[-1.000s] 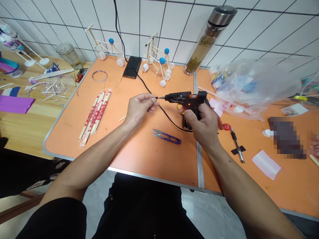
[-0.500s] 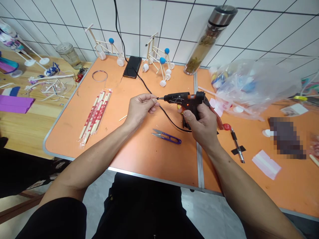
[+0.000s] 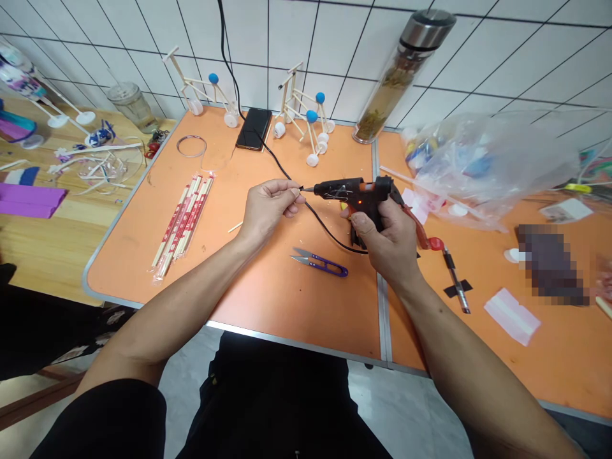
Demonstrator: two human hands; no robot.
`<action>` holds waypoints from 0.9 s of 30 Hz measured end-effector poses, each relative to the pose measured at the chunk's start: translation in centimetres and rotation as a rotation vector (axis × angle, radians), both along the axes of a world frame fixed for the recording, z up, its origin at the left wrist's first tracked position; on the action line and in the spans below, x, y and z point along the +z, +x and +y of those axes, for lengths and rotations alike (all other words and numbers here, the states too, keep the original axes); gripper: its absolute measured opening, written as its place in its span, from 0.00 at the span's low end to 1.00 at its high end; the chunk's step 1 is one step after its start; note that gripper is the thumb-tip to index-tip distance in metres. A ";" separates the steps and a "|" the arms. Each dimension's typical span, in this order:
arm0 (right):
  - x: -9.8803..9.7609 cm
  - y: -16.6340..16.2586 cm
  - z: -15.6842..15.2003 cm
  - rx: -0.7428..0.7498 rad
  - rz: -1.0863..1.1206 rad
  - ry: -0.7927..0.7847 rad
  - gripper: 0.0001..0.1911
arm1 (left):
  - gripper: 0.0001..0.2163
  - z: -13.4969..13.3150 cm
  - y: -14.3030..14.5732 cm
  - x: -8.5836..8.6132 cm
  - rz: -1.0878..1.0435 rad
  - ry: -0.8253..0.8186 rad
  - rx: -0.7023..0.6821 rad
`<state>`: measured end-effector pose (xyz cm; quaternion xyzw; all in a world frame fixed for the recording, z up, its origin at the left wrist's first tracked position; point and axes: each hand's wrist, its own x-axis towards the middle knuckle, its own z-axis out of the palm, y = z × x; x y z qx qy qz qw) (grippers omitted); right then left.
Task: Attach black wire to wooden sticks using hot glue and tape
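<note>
My right hand is wrapped round the grip of a black glue gun with an orange trigger and a red light, held level above the orange table. Its nozzle points left at my left hand, which pinches a small thin piece at its fingertips, right at the nozzle tip. The piece is too small to name. The gun's black cable runs from under my right hand past my left hand and up the tiled wall.
Purple snips lie below the hands. Wrapped chopsticks lie to the left. A phone, stick models with blue balls, a tall bottle, a plastic bag and a pen stand around.
The glue gun and both hands have barely shifted; the nozzle stays at my left fingertips.
</note>
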<state>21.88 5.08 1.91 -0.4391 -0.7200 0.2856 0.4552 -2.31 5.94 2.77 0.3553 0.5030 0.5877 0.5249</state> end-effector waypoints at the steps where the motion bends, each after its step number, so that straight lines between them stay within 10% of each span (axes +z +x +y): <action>1: 0.0 0.0 0.0 -0.003 -0.005 0.002 0.21 | 0.05 0.0 0.0 0.0 0.003 -0.003 0.000; 14: -0.2 0.4 0.5 -0.048 0.052 -0.018 0.22 | 0.05 0.1 -0.1 -0.1 0.013 0.006 -0.003; 27: -5.5 3.4 7.6 -0.213 0.347 -0.262 0.22 | 0.02 -0.1 0.3 0.1 0.012 -0.004 -0.027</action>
